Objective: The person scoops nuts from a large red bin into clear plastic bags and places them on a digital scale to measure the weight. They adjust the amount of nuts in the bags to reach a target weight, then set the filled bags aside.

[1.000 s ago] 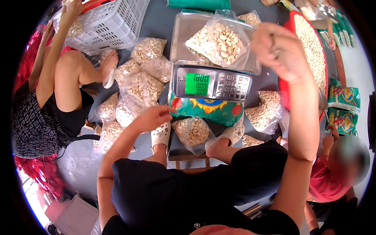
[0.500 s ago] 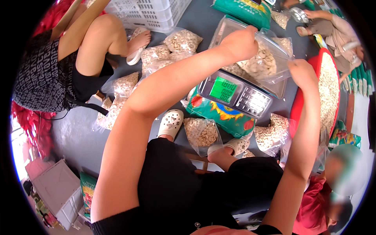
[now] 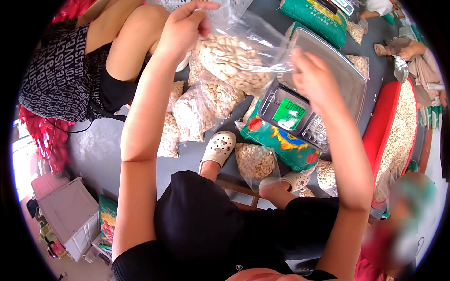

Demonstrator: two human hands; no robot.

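A clear plastic bag of pale flat seeds (image 3: 232,58) hangs stretched between my hands, to the left of a digital scale (image 3: 268,107). My left hand (image 3: 183,29) is closed on one upper corner of the bag. On the other side my right hand (image 3: 315,79) grips the opposite end, above the scale's keypad. The scale's metal pan (image 3: 344,84) holds no bag, and its green display is lit. Beneath the scale lies a green printed sack (image 3: 276,140). Several filled seed bags (image 3: 193,114) lie on the floor under and beside the held bag.
A red tub of seeds (image 3: 382,122) stands at the right. Another green sack (image 3: 314,21) and a white plastic crate (image 3: 239,7) are at the far side. A seated person (image 3: 63,75) is close on the left. Another seed bag (image 3: 255,161) lies between my feet.
Both hands have lifted the seed bag off the scale pan and carried it left, over the other filled bags. The view has shifted slightly too.
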